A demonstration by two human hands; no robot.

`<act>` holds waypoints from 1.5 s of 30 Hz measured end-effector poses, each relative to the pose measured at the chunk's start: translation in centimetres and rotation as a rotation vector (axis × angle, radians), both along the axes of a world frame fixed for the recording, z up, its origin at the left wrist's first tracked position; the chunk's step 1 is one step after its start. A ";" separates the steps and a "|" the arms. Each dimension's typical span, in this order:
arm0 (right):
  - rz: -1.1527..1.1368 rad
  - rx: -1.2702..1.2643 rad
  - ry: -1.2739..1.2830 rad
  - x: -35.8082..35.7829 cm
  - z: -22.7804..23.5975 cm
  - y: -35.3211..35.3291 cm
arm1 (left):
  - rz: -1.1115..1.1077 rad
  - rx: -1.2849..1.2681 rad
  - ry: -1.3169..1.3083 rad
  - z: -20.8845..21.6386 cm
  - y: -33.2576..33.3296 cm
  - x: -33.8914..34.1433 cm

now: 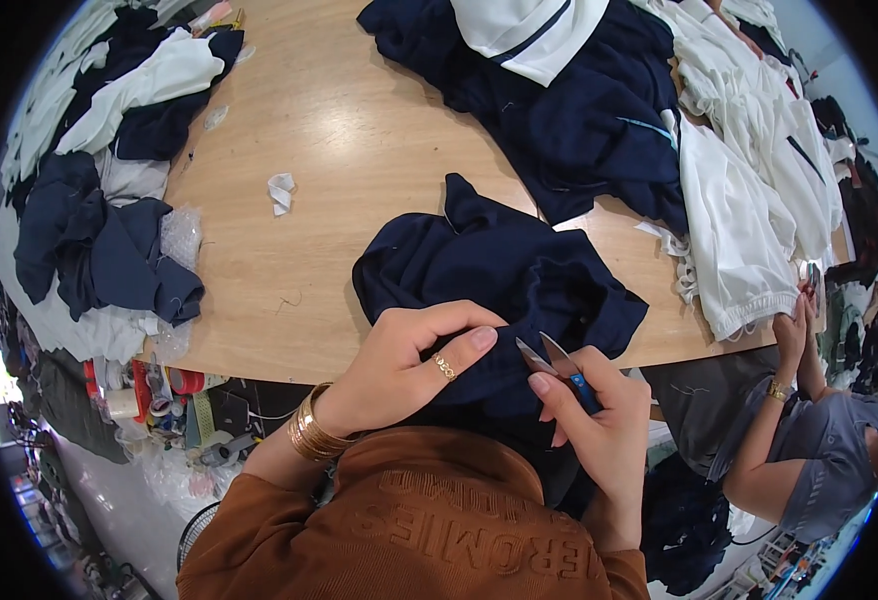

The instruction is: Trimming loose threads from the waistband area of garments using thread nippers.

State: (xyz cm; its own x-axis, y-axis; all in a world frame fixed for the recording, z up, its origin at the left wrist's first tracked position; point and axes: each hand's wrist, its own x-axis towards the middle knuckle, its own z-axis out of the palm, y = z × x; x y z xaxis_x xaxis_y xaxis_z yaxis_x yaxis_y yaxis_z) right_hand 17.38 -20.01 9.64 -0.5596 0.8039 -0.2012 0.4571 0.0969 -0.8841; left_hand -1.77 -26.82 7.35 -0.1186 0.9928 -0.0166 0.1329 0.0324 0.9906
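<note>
A dark navy garment (439, 255) with a gathered waistband lies bunched at the table's near edge, part of it hanging toward my lap. My left hand (424, 355) pinches its fabric between thumb and forefinger. In my right hand (594, 405) is a pair of small thread snips (551, 362) with blue on the handle. Their two pointed blades are apart, close to the cloth beside my left fingertips. Whether a thread lies between the blades is too small to tell.
More navy cloth (599, 120) and white garments (734, 210) cover the far and right side. Dark and white clothes (109, 230) pile up at left. A white scrap (280, 193) lies on the wooden table (289, 260). At right a co-worker's hands (791, 335) hold a white garment.
</note>
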 end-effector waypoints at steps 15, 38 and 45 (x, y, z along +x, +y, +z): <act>0.029 -0.015 -0.038 -0.2 0.3 0.0 | -0.008 0.002 0.061 -0.6 -0.2 0.0; 0.190 0.579 -0.010 -0.2 -2.2 1.7 | 0.107 0.083 0.064 -1.8 0.8 0.2; 0.155 0.513 -0.032 1.2 -1.6 2.8 | 0.093 0.068 0.127 -1.8 1.3 0.4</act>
State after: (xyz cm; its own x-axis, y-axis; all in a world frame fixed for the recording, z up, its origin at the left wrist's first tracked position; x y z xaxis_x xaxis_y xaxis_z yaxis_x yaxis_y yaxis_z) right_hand 18.58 -17.22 8.00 -0.6798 0.7119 0.1764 0.4293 0.5813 -0.6912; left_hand -1.38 -25.47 5.58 -0.2072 0.9757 0.0716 0.2564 -0.0164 0.9664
